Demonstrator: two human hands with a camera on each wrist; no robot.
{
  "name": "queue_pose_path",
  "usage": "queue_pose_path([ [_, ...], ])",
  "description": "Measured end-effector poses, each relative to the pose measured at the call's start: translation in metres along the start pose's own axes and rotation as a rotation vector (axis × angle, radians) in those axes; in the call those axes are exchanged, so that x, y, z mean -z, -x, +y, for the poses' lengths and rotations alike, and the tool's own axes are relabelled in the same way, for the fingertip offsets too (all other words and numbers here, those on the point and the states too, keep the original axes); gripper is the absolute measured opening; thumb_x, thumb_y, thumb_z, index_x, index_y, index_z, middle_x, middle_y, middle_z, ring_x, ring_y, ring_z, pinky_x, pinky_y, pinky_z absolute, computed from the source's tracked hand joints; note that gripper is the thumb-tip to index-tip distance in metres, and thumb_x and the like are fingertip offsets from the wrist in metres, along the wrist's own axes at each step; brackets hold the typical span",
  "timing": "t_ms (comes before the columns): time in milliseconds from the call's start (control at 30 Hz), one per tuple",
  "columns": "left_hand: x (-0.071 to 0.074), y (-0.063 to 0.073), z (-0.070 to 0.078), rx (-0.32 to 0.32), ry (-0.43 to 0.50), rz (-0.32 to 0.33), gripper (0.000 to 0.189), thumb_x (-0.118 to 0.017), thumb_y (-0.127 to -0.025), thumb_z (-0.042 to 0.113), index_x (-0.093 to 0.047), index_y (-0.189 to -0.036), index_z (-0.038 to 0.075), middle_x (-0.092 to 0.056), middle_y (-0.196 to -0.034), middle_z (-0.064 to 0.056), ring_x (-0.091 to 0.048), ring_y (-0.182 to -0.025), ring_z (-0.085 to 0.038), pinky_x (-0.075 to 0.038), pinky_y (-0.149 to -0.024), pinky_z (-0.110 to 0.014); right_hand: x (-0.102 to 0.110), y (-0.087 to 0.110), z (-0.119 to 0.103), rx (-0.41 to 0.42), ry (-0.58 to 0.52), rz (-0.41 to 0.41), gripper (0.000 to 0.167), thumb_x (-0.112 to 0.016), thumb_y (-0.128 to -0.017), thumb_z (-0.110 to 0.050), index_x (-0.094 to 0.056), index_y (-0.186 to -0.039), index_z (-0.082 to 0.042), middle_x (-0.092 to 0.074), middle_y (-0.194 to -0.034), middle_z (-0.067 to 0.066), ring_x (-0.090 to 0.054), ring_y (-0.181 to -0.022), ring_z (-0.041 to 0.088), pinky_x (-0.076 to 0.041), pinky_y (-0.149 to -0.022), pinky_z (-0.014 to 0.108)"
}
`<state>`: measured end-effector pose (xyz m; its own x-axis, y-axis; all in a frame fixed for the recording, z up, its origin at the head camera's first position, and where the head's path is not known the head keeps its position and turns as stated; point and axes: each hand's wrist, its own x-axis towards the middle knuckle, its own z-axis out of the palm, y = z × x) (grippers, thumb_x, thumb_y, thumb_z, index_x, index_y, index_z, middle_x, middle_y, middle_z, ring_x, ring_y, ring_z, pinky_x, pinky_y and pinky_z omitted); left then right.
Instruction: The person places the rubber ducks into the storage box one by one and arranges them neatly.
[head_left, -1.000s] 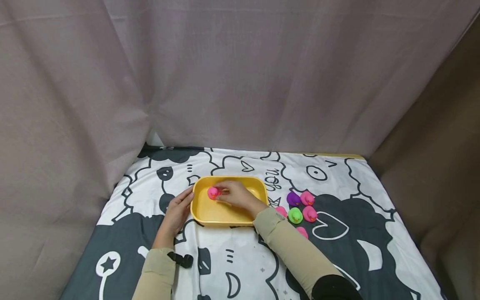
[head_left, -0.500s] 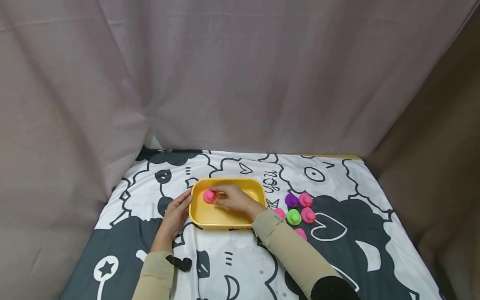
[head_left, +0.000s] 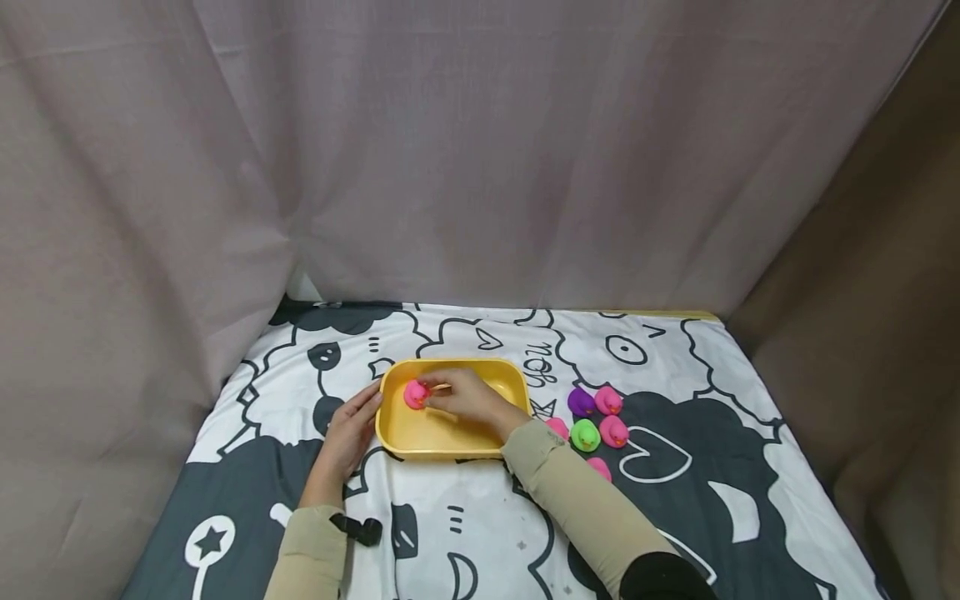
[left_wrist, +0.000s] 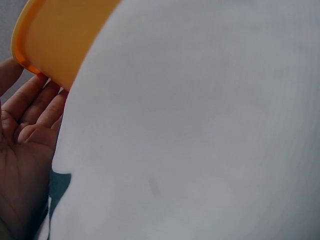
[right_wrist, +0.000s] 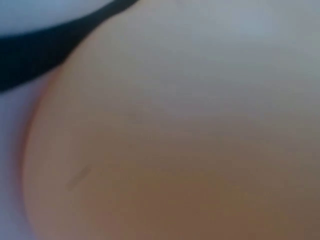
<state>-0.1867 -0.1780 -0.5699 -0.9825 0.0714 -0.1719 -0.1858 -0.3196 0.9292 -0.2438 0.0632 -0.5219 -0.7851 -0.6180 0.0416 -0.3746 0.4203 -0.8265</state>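
Note:
In the head view, a yellow tray [head_left: 461, 432] lies on the patterned cloth. My right hand [head_left: 471, 398] reaches over it and pinches a pink toy duck [head_left: 415, 394] near the tray's left end. Whether the duck touches the tray floor cannot be seen. My left hand [head_left: 351, 437] rests against the tray's left end. The left wrist view has the fingers of this hand [left_wrist: 25, 135] nearly straight, with tips at the outside of the tray [left_wrist: 65, 35]. The right wrist view is blurred and shows neither fingers nor duck.
Right of the tray sit a purple duck [head_left: 581, 402], a green duck [head_left: 585, 435] and several pink ducks [head_left: 614, 432]. One pink duck [head_left: 557, 427] is partly hidden by the right sleeve [head_left: 585, 500]. Grey curtains [head_left: 487, 167] hang behind the cloth [head_left: 442, 517].
The right hand and the pink duck have shifted slightly left inside the tray. The left hand stays at the tray's end. The whole head view has drifted a little.

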Motion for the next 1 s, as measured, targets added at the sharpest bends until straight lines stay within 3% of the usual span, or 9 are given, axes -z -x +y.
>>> queue_pose_path([
  [267, 0.000, 0.002, 0.000, 0.013, -0.007, 0.006, 0.054, -0.066, -0.099, 0.028, -0.052, -0.147, 0.009, -0.046, -0.153, -0.003, -0.043, -0.140, -0.017, -0.045, -0.107, -0.025, 0.000, 0.001, -0.002, -0.016, 0.018, 0.016, 0.033, -0.072, -0.094, -0.012, -0.068, -0.126, -0.005, -0.070, -0.118, 0.004, -0.065, -0.109, 0.015, -0.054, -0.095, 0.025],
  [433, -0.001, 0.002, 0.002, 0.014, 0.011, 0.003, 0.055, -0.068, -0.098, 0.028, -0.052, -0.147, 0.009, -0.047, -0.153, -0.003, -0.044, -0.139, -0.018, -0.045, -0.107, -0.025, 0.001, 0.000, -0.001, -0.030, -0.004, 0.061, 0.020, -0.071, -0.094, -0.012, -0.072, -0.112, -0.004, -0.072, -0.099, 0.002, -0.066, -0.092, 0.013, -0.058, -0.083, 0.025],
  [567, 0.000, 0.001, 0.002, 0.019, -0.008, 0.007, 0.056, -0.068, -0.097, 0.030, -0.053, -0.147, 0.011, -0.046, -0.153, -0.002, -0.044, -0.139, -0.018, -0.045, -0.106, -0.024, 0.000, -0.001, 0.000, -0.046, -0.048, 0.048, 0.016, -0.072, -0.093, -0.012, -0.072, -0.106, -0.004, -0.072, -0.094, 0.000, -0.067, -0.085, 0.010, -0.059, -0.075, 0.024],
  [733, 0.000, 0.001, 0.002, 0.018, -0.003, 0.013, 0.053, -0.067, -0.098, 0.027, -0.053, -0.146, 0.010, -0.047, -0.153, -0.003, -0.044, -0.140, -0.018, -0.046, -0.106, -0.024, 0.001, 0.000, -0.003, -0.061, -0.068, 0.028, 0.018, -0.073, -0.094, -0.017, -0.072, -0.108, -0.005, -0.072, -0.096, -0.001, -0.068, -0.086, 0.011, -0.060, -0.074, 0.025],
  [1000, -0.001, 0.002, 0.001, 0.000, 0.033, 0.006, 0.049, -0.063, -0.101, 0.019, -0.052, -0.147, 0.006, -0.046, -0.154, -0.007, -0.043, -0.140, -0.021, -0.044, -0.109, -0.027, 0.018, 0.014, -0.011, -0.071, 0.004, 0.007, 0.027, -0.070, -0.096, -0.023, -0.070, -0.115, -0.004, -0.070, -0.104, -0.004, -0.065, -0.097, 0.011, -0.057, -0.084, 0.026],
])
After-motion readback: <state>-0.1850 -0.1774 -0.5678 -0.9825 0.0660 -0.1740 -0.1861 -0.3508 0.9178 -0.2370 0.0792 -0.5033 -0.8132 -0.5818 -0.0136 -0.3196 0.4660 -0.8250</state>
